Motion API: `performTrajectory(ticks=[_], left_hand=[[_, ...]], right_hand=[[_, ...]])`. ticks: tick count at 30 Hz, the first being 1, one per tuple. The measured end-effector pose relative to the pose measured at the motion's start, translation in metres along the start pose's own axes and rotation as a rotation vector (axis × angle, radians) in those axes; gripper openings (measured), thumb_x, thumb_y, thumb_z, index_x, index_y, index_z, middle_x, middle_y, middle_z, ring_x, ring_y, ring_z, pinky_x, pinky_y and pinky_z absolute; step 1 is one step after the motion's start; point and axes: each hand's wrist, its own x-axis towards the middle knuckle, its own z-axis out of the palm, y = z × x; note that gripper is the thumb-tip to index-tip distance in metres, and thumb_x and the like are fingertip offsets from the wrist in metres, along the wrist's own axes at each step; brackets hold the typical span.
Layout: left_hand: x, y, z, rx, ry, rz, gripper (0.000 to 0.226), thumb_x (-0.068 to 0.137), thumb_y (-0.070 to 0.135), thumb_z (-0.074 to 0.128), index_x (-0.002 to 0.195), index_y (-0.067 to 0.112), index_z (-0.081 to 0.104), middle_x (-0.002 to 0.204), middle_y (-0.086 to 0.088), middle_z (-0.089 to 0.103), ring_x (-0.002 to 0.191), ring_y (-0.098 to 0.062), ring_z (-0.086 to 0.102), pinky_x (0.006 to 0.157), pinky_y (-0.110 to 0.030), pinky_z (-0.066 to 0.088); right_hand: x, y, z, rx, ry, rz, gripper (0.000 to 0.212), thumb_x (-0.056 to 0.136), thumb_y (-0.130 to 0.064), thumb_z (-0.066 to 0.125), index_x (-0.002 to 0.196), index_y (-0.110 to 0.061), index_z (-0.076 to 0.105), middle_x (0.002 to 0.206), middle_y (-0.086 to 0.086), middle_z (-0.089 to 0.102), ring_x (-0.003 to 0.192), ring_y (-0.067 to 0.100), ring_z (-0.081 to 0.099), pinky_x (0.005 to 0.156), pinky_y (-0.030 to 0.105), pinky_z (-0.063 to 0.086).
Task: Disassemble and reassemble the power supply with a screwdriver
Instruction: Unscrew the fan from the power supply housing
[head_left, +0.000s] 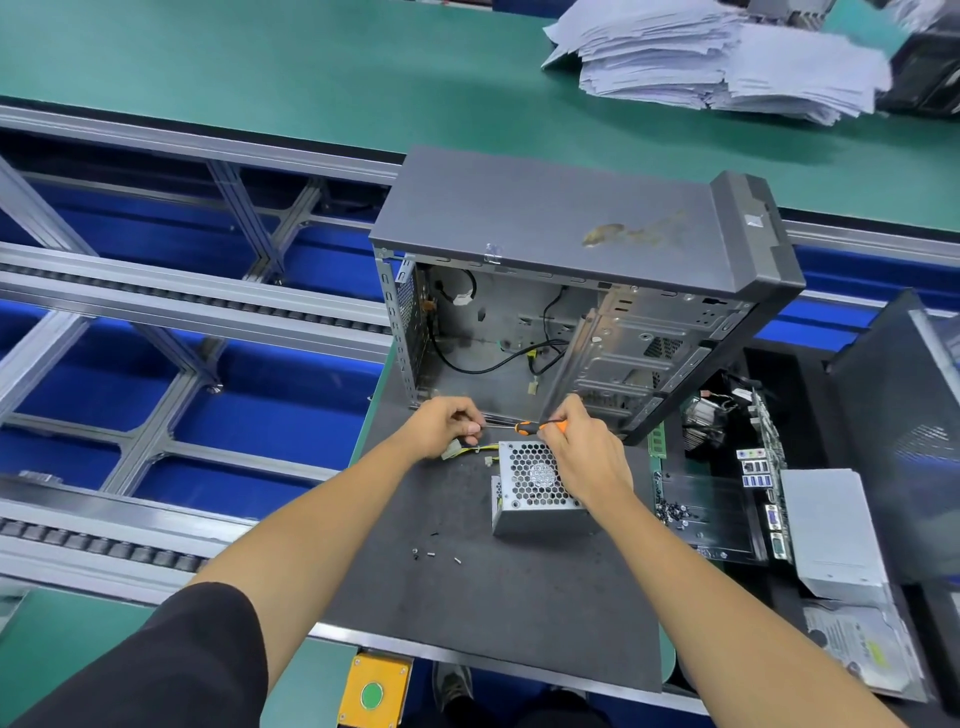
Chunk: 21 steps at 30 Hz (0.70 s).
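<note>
A silver power supply (535, 499) with a honeycomb fan grille lies on the dark mat (498, 597) in front of me. Its yellow and black cables and a white connector (451, 451) trail out to its left. My right hand (582, 447) rests over the supply's far right corner and grips the orange and black handle of a screwdriver (530, 427), which lies level and points left. My left hand (447, 426) pinches the screwdriver's thin shaft near the tip, just above the cables. Three small loose screws (434, 555) lie on the mat near the supply.
An open grey computer case (571, 249) stands just behind the hands. To the right are a motherboard (763, 467), a pile of screws (672, 512), a silver box (831, 530) and a hard drive (857, 644). A roller conveyor (156, 306) runs left. Paper stacks (727, 57) lie far back.
</note>
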Motion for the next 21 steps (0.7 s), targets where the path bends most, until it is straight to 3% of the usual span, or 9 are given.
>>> performTrajectory(ticks=[7, 14, 21], left_hand=[[0.0, -0.001, -0.005, -0.062, 0.022, -0.022, 0.011, 0.096, -0.013, 0.055, 0.103, -0.014, 0.063, 0.093, -0.026, 0.067, 0.072, -0.022, 0.066, 0.074, -0.024, 0.058], [0.003, 0.003, -0.012, 0.084, -0.039, 0.036, 0.007, 0.094, -0.011, 0.06, 0.099, -0.011, 0.065, 0.089, -0.018, 0.07, 0.074, -0.024, 0.067, 0.078, -0.025, 0.056], [-0.002, 0.003, -0.012, 0.009, -0.074, 0.078, 0.012, 0.093, -0.011, 0.062, 0.101, -0.004, 0.065, 0.087, -0.012, 0.067, 0.078, -0.019, 0.068, 0.083, -0.03, 0.058]], right_hand=[[0.0, 0.0, 0.0, 0.015, -0.01, -0.015, 0.014, 0.093, -0.038, 0.045, 0.086, -0.028, 0.038, 0.071, -0.001, 0.062, 0.068, 0.029, 0.058, 0.067, 0.043, 0.051], [0.001, 0.002, 0.001, 0.009, -0.009, -0.029, 0.015, 0.092, -0.038, 0.045, 0.085, -0.029, 0.036, 0.069, -0.002, 0.062, 0.065, 0.027, 0.058, 0.067, 0.042, 0.051], [0.002, 0.003, 0.002, 0.027, 0.007, -0.029, 0.014, 0.092, -0.038, 0.046, 0.085, -0.029, 0.039, 0.069, -0.003, 0.062, 0.065, 0.024, 0.059, 0.066, 0.041, 0.051]])
